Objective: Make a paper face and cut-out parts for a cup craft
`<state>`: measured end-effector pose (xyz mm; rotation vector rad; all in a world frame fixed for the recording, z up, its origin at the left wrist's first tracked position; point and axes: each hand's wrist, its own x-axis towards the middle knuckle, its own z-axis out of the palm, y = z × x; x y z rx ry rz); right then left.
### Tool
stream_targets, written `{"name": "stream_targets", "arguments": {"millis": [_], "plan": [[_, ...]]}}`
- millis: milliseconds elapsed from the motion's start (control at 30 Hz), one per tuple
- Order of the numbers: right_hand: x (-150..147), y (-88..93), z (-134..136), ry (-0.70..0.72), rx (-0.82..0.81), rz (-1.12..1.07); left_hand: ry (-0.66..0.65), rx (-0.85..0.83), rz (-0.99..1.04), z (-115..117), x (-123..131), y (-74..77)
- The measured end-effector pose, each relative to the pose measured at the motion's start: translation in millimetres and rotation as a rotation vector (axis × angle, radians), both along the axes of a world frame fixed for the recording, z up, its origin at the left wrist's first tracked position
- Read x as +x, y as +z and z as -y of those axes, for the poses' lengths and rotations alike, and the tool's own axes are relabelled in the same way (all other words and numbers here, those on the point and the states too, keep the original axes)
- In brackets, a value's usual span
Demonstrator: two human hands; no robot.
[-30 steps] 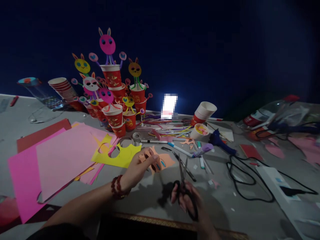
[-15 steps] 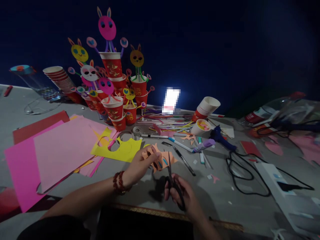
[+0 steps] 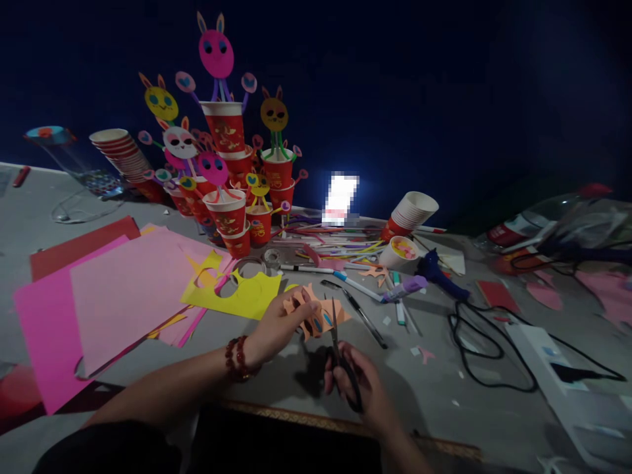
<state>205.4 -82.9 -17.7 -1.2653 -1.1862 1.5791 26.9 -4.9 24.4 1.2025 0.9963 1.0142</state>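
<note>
My left hand (image 3: 281, 324) pinches an orange paper cut-out (image 3: 318, 316) with small drawn eyes, held just above the grey table (image 3: 444, 388). My right hand (image 3: 363, 388) grips black scissors (image 3: 340, 349), fingers through the handles, blades nearly together and pointing up into the cut-out's lower edge. A red bead bracelet (image 3: 237, 359) sits on my left wrist. A yellow sheet (image 3: 247, 296) with round holes lies just left of the cut-out.
Pink and red paper sheets (image 3: 113, 296) cover the left. Red paper cups with bunny-face toppers (image 3: 230, 171) stand at the back, beside cup stacks (image 3: 412, 210). Pens, straws, a blue glue gun (image 3: 437, 273) with black cable (image 3: 478, 355) and a plastic bottle (image 3: 543, 224) lie to the right.
My right hand brought the scissors left and up from the table's front to the orange cut-out, and the blades closed together. The left hand kept holding the cut-out.
</note>
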Motion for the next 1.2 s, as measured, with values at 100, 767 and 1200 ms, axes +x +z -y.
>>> {"name": "stream_targets", "arguments": {"millis": [100,767,1200], "plan": [[-0.5,0.9,-0.6,0.002,0.011,0.002,-0.006,-0.014,-0.004,-0.6,-0.2,-0.7],[3.1,-8.3,3.8,-0.009,-0.045,-0.019,-0.031,-0.005,-0.035,-1.4,-2.3,-5.3],[6.0,-3.5,2.6,0.004,-0.056,0.025,-0.047,0.002,-0.063,-2.9,-3.5,-5.6]]}}
